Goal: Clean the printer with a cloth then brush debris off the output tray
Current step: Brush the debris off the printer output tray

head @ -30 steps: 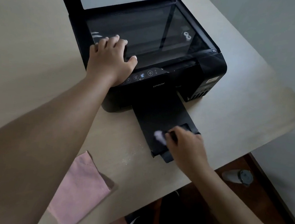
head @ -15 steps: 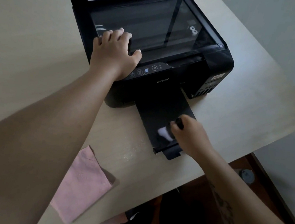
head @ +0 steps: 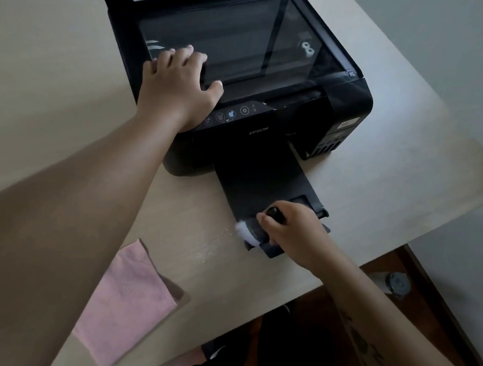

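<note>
Pointing left across tray [head: 261,185]: brush [head: 251,229].

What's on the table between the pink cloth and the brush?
Just bare table with pale dust specks, between cloth and brush.

Black printer [head: 283,145]; pink cloth [head: 127,305]; white-bristled brush [head: 245,231]; beige table [head: 51,71].

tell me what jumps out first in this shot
A black printer with its scanner lid up fills the top of the beige table, the left hand pressed flat on its front left corner. Nearer, the right hand sweeps a white-bristled brush across the output tray; a pink cloth lies bottom left.
</note>
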`<action>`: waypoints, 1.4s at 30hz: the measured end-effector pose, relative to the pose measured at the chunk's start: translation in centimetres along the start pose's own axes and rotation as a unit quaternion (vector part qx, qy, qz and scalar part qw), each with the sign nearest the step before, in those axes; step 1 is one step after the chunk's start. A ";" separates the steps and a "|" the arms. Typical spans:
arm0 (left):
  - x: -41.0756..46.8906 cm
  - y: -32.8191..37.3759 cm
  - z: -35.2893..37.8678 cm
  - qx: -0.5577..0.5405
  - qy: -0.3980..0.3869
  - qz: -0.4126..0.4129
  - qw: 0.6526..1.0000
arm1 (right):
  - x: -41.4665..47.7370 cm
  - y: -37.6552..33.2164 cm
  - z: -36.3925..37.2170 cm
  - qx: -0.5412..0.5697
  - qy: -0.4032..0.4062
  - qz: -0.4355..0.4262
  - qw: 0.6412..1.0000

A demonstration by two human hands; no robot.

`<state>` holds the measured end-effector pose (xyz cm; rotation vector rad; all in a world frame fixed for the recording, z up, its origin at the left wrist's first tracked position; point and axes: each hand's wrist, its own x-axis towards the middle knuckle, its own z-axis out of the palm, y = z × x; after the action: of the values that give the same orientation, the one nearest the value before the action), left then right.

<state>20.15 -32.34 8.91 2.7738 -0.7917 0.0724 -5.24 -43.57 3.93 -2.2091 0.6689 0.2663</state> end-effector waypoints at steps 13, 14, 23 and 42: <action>-0.1 0.2 0.3 -0.005 -0.001 0.000 1.000 | -1.9 -0.7 3.1 -0.090 0.032 -0.165 0.982; -0.1 0.2 0.3 -0.006 0.001 0.000 1.000 | -1.4 -0.4 2.2 -0.037 0.026 -0.109 0.993; -0.2 0.2 0.2 -0.001 0.004 -0.001 1.000 | 2.7 1.5 -0.3 -0.173 0.276 -0.159 0.932; 0.4 0.2 0.4 0.009 0.003 -0.010 1.000 | 8.3 0.0 -0.9 -0.028 -0.020 -0.242 0.970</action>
<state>20.33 -32.80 8.61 2.7960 -0.7645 0.0853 1.73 -47.39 1.26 -2.3337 0.0875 0.0788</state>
